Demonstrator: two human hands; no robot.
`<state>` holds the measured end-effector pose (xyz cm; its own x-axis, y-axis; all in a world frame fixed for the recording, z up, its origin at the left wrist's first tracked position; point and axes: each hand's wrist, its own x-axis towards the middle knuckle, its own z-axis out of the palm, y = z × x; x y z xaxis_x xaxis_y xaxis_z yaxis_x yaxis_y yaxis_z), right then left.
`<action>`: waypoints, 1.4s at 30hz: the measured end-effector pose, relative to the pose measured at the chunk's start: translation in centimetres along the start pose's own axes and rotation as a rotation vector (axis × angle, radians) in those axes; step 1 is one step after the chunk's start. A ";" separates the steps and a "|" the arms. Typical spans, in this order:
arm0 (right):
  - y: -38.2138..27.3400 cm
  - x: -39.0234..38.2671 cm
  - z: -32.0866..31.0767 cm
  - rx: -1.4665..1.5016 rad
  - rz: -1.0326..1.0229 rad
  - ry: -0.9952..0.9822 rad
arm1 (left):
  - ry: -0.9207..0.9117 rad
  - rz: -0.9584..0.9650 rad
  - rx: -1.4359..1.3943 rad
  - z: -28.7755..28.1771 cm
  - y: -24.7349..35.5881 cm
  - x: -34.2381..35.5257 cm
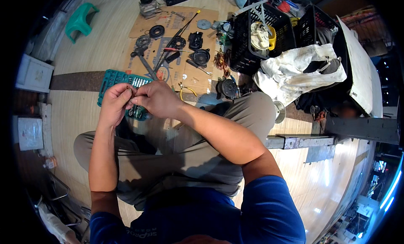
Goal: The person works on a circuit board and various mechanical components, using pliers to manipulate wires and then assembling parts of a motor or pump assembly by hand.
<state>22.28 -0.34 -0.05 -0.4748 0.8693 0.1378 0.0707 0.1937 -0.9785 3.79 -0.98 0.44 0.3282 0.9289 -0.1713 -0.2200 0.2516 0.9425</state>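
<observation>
My left hand (pixel 113 103) and my right hand (pixel 159 99) meet above an open teal tool case (pixel 103 85), fingertips pinched together. Between them is a small brownish piece (pixel 133 91), mostly covered by my fingers, so its kind does not show. Shiny sockets and bits fill the case below. Just beyond it lies a flattened cardboard sheet (pixel 195 82) with dark round motor parts (pixel 200 56), a black ring (pixel 157 32) and a red-handled screwdriver (pixel 171 49). Yellow-handled pliers (pixel 188 90) rest near its front edge.
Black plastic crates (pixel 242 54) stand at the right, a stained white cloth (pixel 294 69) draped beside them. A green stool (pixel 82 21) is at the far left. A dark round motor part (pixel 227 88) sits by my right knee. A metal beam (pixel 307 141) runs along the right.
</observation>
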 end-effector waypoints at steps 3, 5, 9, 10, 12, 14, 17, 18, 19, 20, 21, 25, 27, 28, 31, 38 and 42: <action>0.3 -0.3 0.1 -0.159 -0.033 0.070 | 0.128 -0.043 0.101 0.6 0.2 0.0; 0.5 -0.4 0.1 -0.188 -0.019 0.060 | 0.229 -0.073 0.329 0.9 0.3 0.0; 1.0 -0.1 -0.3 0.031 0.185 -0.105 | 0.232 0.067 0.462 1.0 -0.1 -0.3; 1.0 0.0 -0.4 0.025 0.174 -0.105 | 0.232 0.025 0.419 0.9 -0.1 -0.3; 0.9 0.1 -0.5 0.050 0.261 -0.258 | 0.233 -0.016 0.377 0.3 -0.1 -0.3; 0.6 0.2 -0.4 0.123 0.243 -0.251 | 0.100 0.019 0.184 -0.2 -0.2 -0.1; 0.1 0.2 0.0 0.240 0.266 -0.246 | 0.053 0.105 -0.041 -0.6 -0.6 0.0; -0.1 0.2 0.1 0.308 0.264 -0.248 | 0.056 0.106 -0.040 -0.6 -0.7 0.0; -0.1 0.1 0.2 0.308 0.262 -0.251 | 0.036 0.143 -0.090 -0.5 -0.8 0.0; -0.2 0.1 0.3 0.301 0.282 -0.243 | 0.026 0.182 -0.135 -0.3 -0.9 0.0; -0.2 0.1 0.4 0.313 0.297 -0.234 | 0.017 0.178 -0.140 -0.2 -0.9 0.1; 0.3 0.1 0.4 0.160 0.119 -0.117 | 0.122 0.064 -0.104 0.4 -0.7 0.3; 0.8 0.0 0.2 -0.383 -0.008 -0.021 | 0.163 0.018 -0.027 0.7 -0.6 0.2; 1.0 0.0 0.3 -0.371 -0.003 -0.040 | 0.235 0.032 0.119 0.8 -0.6 0.1; 1.3 -0.1 0.7 -0.403 0.006 -0.010 | 0.339 0.071 0.298 1.1 -0.7 -0.2; 0.4 0.1 0.8 0.441 0.355 -0.240 | 0.057 0.158 -0.151 -0.3 -0.9 0.1; -0.5 -0.1 1.4 0.485 0.314 -0.315 | -0.187 0.261 -0.260 -0.5 -0.7 0.3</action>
<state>21.10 -1.17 0.18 -0.7352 0.6622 -0.1450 -0.1211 -0.3387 -0.9331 3.58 -0.73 -0.47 0.3870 0.9111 0.1419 -0.5348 0.0964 0.8395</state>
